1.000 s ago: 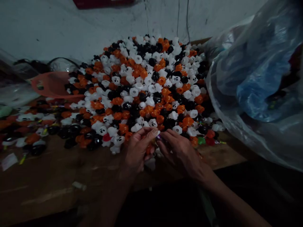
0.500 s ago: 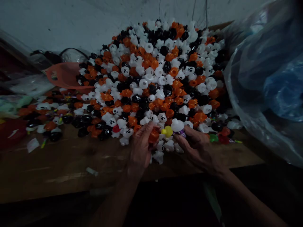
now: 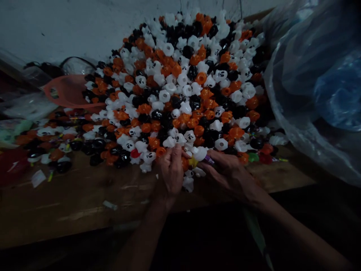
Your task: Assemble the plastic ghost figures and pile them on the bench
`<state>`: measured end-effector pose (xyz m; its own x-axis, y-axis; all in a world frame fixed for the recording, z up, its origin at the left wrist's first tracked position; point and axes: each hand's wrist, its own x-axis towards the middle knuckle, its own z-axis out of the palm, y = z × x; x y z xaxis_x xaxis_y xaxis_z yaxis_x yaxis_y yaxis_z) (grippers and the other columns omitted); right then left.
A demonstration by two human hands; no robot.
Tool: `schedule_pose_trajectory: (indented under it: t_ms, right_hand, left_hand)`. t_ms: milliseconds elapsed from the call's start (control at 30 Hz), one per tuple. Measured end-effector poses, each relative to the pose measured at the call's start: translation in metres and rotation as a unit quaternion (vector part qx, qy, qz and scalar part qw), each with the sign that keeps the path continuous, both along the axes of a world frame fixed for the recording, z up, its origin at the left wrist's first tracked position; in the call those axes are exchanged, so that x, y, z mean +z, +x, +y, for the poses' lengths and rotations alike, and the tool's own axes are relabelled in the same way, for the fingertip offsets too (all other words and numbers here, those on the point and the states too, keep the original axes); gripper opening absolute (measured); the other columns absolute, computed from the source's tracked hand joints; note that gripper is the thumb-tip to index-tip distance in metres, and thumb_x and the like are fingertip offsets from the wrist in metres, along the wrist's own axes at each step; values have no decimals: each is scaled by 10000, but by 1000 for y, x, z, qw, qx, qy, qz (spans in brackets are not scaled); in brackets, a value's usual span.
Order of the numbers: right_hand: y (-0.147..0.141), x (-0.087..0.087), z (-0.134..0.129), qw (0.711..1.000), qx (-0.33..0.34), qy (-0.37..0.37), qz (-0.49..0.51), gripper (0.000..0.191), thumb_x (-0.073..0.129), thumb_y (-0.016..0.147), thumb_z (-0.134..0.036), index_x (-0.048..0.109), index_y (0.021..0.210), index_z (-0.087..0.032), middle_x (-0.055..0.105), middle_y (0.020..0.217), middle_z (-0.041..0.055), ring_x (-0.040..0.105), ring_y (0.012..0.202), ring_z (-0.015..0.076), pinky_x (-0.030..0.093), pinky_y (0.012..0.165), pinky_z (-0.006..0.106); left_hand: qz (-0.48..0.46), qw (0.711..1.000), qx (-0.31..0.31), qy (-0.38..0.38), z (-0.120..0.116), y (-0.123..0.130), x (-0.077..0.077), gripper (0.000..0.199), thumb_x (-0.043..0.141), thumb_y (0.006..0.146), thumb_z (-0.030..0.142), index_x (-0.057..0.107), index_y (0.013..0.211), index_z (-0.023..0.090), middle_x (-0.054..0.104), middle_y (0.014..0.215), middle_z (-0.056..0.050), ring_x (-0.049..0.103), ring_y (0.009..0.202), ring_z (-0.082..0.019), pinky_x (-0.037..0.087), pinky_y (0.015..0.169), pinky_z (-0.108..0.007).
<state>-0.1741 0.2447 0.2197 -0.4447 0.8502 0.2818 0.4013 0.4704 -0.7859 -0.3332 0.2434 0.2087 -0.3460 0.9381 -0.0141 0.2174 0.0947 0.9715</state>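
At the near edge of a scuffed brown wooden table (image 3: pixel 70 203), two bare hands work close together. The left hand (image 3: pixel 172 169) appears closed on a glossy orange rounded plastic piece (image 3: pixel 185 164), mostly hidden; the right hand (image 3: pixel 229 169) pinches a small shiny purple piece (image 3: pixel 208 159). Between them sit a yellow plastic piece (image 3: pixel 193 162) and a rounded white plastic piece (image 3: pixel 199 153); whether fingers clamp these, I cannot tell. A slipping pinch could lose small parts among the loose heap of white, orange and black plastic figures (image 3: pixel 170 88) just beyond; a knock could start it sliding. Behind stands a pale wall (image 3: pixel 84 26).
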Motion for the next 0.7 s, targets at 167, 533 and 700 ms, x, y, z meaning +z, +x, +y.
schedule_pose_trajectory:
  t_ms: [167,533,700]
  right_hand:
    - [1,-6,-4,998,8,45,-32,59,502,909,-211,508,873,-165,495,663,-31,431,543,62,299,527,181]
    - [-8,-5,-25,999,42,-7,-16,36,445,912,-195,481,918,-194,555,706,-11,526,561,84,394,539,183]
    - [-26,-13,-27,999,8,-28,-15,123,440,910,-282,538,880,-214,587,677,12,554,520,119,434,472,206]
  left_hand:
    - [124,991,-51,8,-2,-1,5,399,400,923,369,580,632,165,607,630,-16,570,643,-142,390,596,-249]
    - [222,955,-185,68,-17,-8,13,311,275,953,248,463,717,173,526,630,-14,510,586,-127,355,590,-259]
    - [202,962,-177,43,-27,-20,7,324,275,957,255,458,701,178,541,633,-10,509,579,-119,359,568,-248]
